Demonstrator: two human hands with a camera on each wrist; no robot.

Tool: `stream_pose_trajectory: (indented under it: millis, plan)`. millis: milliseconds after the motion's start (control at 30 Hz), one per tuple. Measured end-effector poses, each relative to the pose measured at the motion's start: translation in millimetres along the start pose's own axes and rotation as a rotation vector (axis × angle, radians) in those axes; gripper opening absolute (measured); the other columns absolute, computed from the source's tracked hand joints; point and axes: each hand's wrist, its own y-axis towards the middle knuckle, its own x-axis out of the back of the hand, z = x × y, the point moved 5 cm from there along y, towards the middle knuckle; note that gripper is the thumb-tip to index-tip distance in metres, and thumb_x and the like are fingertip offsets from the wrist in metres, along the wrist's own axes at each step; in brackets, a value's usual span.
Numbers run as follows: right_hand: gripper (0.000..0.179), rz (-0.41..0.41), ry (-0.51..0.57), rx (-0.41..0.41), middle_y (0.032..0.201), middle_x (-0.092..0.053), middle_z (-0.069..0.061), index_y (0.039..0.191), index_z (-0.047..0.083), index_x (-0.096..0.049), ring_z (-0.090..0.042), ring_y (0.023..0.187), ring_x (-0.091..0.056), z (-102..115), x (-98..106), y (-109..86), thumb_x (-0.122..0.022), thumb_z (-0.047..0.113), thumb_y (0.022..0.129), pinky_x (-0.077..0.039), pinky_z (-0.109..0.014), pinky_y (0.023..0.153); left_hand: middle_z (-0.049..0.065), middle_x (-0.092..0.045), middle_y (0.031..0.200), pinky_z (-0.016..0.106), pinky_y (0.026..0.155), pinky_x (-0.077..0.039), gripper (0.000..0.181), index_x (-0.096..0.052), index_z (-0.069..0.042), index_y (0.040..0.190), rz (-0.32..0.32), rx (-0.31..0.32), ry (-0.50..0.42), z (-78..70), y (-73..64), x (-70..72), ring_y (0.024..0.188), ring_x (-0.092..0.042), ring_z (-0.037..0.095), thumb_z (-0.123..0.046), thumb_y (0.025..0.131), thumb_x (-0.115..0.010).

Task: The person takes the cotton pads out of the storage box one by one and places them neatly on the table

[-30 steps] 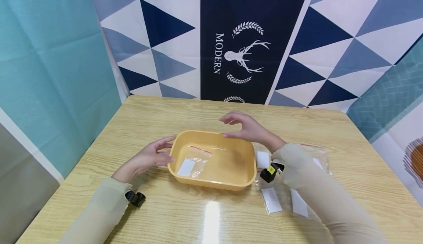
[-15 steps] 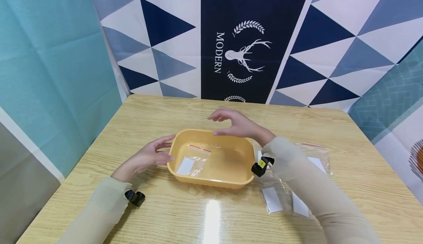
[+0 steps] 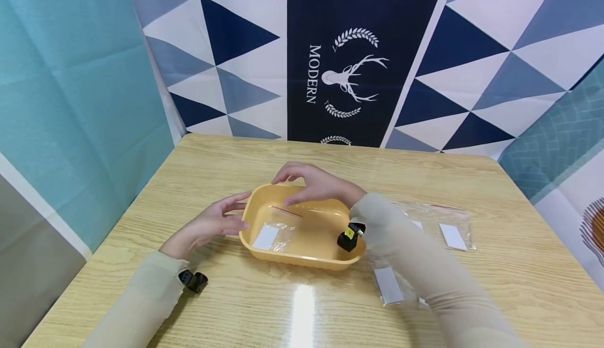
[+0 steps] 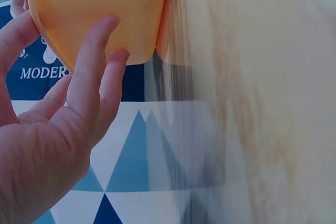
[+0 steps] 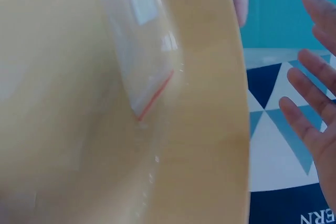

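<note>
A yellow plastic basin (image 3: 306, 260) stands on the wooden table. Inside, toward its left end, lies a small clear zip bag (image 3: 285, 232) with a white card in it and a red seal line. My left hand (image 3: 212, 227) touches the basin's left end, its fingers spread against the outer wall; the left wrist view shows fingertips (image 4: 108, 23) resting there. Above the basin's far side hovers my right hand (image 3: 315, 183), thumb and fingers apart and curved, with nothing between them. The right wrist view shows these spread fingers (image 5: 315, 74) beside the basin's rim (image 5: 240, 103).
Right of the basin lie several more clear zip bags with white cards, among them a bag (image 3: 388, 285) near the front and another bag (image 3: 454, 236) farther back; the right sleeve (image 3: 415, 259) partly covers them. A patterned cloth (image 3: 245, 49) hangs behind the table (image 3: 226, 164).
My right hand has moved left and lower, from the basin's far right toward its left half. More of the bags on the right show. My left hand and the basin stay in place.
</note>
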Motion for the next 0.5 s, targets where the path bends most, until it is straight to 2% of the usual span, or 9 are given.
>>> stream_pose_trajectory:
  millis: [133,267,400,500]
  plan:
    - [0.049,0.088,0.029,-0.018,0.115,-0.057,-0.006,0.116,0.002,-0.061,-0.025,0.109,-0.050,-7.7,-15.2,5.2,-0.081,0.013,0.073,-0.041,-0.040,0.096,0.027,-0.029,0.139,0.043,0.082,-0.052,0.081,-0.024,-0.008,0.148,0.006,-0.002,-0.006,0.7,-0.1,0.8,0.111,-0.052,0.034,-0.005,0.082,-0.070]
    - [0.053,0.182,0.035,-0.034,0.119,-0.055,-0.004,0.118,0.003,-0.061,-0.017,0.113,-0.048,-16.0,-32.1,7.8,-0.082,0.009,0.070,-0.038,-0.037,0.099,0.027,-0.029,0.139,0.042,0.082,-0.052,0.081,-0.024,-0.007,0.148,0.008,-0.006,-0.008,0.2,-0.6,0.9,0.110,-0.053,0.033,-0.004,0.082,-0.070]
    - [0.058,0.273,0.046,-0.009,0.125,-0.053,-0.005,0.121,0.003,-0.059,-0.013,0.119,-0.043,-19.1,-47.6,10.7,-0.083,0.016,0.070,-0.032,-0.034,0.104,0.027,-0.029,0.139,0.042,0.082,-0.052,0.081,-0.023,-0.007,0.148,0.008,-0.002,-0.017,0.4,0.0,1.0,0.111,-0.053,0.034,-0.003,0.082,-0.070]
    - [0.061,0.319,0.012,0.023,0.128,-0.051,-0.006,0.122,0.005,-0.059,-0.014,0.122,-0.040,-21.4,-56.7,13.1,-0.084,0.022,0.069,-0.028,-0.032,0.106,0.028,-0.027,0.140,0.042,0.082,-0.052,0.081,-0.023,-0.007,0.148,0.005,0.000,-0.014,0.6,0.5,1.2,0.111,-0.052,0.035,-0.003,0.082,-0.069]
